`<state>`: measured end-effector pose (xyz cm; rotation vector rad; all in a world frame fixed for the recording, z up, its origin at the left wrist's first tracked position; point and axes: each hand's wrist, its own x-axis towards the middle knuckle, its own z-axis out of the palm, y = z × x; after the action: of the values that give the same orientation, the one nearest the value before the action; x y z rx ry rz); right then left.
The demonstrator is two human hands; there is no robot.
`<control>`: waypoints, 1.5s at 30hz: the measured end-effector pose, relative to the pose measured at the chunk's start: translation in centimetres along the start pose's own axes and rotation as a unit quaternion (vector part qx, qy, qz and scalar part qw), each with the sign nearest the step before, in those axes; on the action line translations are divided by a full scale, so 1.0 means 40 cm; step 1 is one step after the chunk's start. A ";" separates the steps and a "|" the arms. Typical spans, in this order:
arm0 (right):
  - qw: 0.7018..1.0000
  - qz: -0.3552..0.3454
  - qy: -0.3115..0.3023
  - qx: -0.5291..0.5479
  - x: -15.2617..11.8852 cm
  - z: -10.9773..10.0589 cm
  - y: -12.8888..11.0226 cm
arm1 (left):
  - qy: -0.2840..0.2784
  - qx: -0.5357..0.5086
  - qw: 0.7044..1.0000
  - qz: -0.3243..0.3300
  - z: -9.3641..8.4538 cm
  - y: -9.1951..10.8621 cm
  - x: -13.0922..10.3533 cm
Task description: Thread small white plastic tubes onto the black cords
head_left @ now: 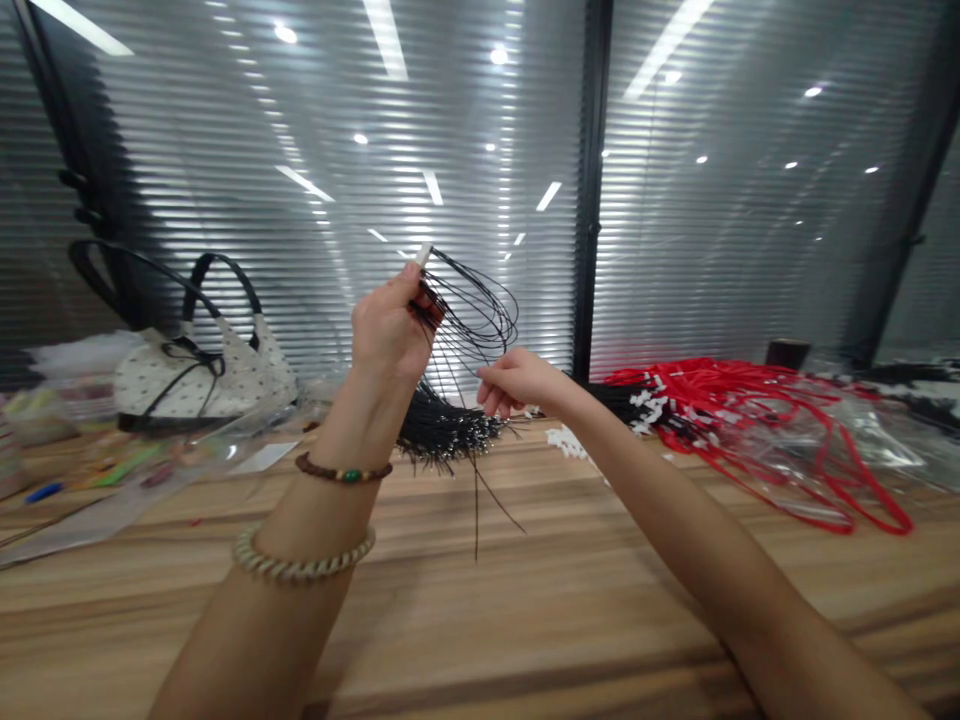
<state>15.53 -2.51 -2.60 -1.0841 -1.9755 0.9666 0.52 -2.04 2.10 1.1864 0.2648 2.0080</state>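
Raised above the table, my left hand (pixel 394 325) is closed round a bundle of thin black cords (pixel 480 305). A small white piece (pixel 424 255) shows at its fingertips, and the cords loop out to the right. My right hand (pixel 517 382) is at the lower end of the loops, its fingers pinched together; whether a cord is between them is too small to tell. Loose cord ends (pixel 476 500) hang below the hands. Behind them lies a thick bunch of black cords (pixel 450 430) with shiny tips on the table.
On the wooden table (pixel 450 620), a white dotted handbag (pixel 202 380) stands at the left beside plastic bags and a blue pen (pixel 43 492). Red cords (pixel 750 385) with white tags and clear plastic lie at the right. Small white pieces (pixel 568 441) sit near the middle. Blinds line the back.
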 end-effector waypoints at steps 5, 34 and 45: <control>0.998 0.026 -0.006 0.061 0.035 -0.036 0.045 | 0.003 -0.005 1.000 -0.009 0.030 -0.001 -0.032; 0.972 -0.161 0.024 -0.168 -0.051 0.048 -0.034 | 0.022 0.016 1.000 -0.009 -0.016 -0.043 -0.007; 0.983 -0.185 0.005 -0.007 -0.039 0.066 -0.037 | 0.009 0.019 1.000 -0.015 -0.010 -0.048 -0.013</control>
<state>13.45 -5.18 -2.98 -0.6898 -2.0793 0.7454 1.33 -1.01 0.53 1.1816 0.3281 1.9966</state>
